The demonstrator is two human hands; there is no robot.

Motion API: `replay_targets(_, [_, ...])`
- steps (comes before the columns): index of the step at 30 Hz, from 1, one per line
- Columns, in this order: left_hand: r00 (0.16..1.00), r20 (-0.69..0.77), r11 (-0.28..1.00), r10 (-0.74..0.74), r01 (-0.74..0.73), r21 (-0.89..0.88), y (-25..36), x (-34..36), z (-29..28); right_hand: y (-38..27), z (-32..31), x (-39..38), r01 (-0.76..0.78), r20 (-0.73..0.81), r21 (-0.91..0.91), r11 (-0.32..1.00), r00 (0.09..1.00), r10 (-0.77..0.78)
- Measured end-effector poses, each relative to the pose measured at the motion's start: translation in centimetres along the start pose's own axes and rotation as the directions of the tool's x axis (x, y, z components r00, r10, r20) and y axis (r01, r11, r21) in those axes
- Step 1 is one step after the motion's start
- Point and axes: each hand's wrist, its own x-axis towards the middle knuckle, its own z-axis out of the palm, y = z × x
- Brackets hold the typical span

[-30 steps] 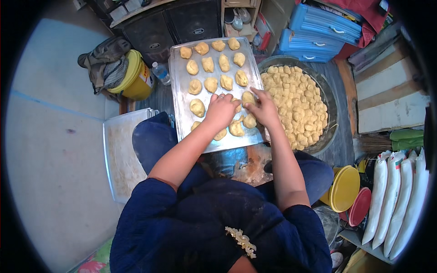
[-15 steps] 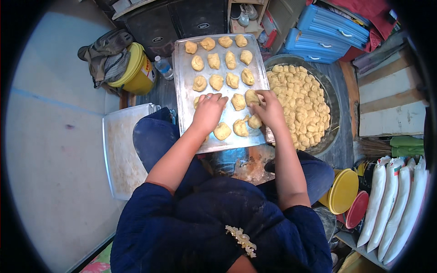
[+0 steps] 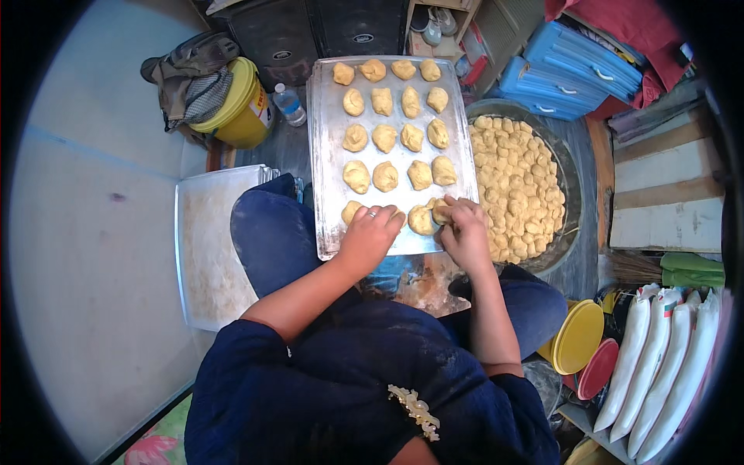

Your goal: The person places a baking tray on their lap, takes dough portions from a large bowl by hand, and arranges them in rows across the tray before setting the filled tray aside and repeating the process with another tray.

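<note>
Right hand pinches a lumpy dough ball; left hand, fingers together, lies flat on the metal tray.

A pale yellow dough piece sits pinched in the right hand at the near right corner of a long metal baking tray. Another dough lump lies just beside it, touching, and one more peeks out from under the left hand, which rests flat on the tray's near edge
</note>
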Motion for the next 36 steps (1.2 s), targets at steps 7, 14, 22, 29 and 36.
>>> replay_targets(7, [0.964,-0.185,0.980,-0.192,0.198,0.011,-2.2,2.2,-3.6,-1.8,1.3,0.5,0.176,0.013,-0.062,0.983,0.984,-0.175])
replay_targets(14, [0.941,-0.126,0.944,-0.315,0.296,-0.148,-6.3,2.8,-2.3,-3.9,-0.1,1.8,0.142,0.110,-0.078,0.987,0.985,-0.133])
replay_targets(22, [0.945,-0.037,0.943,-0.326,0.321,-0.091,-5.9,5.0,-5.3,-3.4,2.6,11.3,0.144,-0.057,-0.027,0.989,0.988,-0.145])
replay_targets(29, [0.957,0.059,0.953,-0.283,0.288,-0.092,-10.0,8.8,-4.1,-3.5,5.6,16.2,0.225,0.102,-0.209,0.952,0.973,-0.208])
replay_targets(36, [0.960,-0.073,0.961,-0.271,0.266,-0.070,-7.2,5.9,-6.1,-0.8,3.7,15.0,0.099,-0.005,-0.094,0.991,0.995,-0.100])
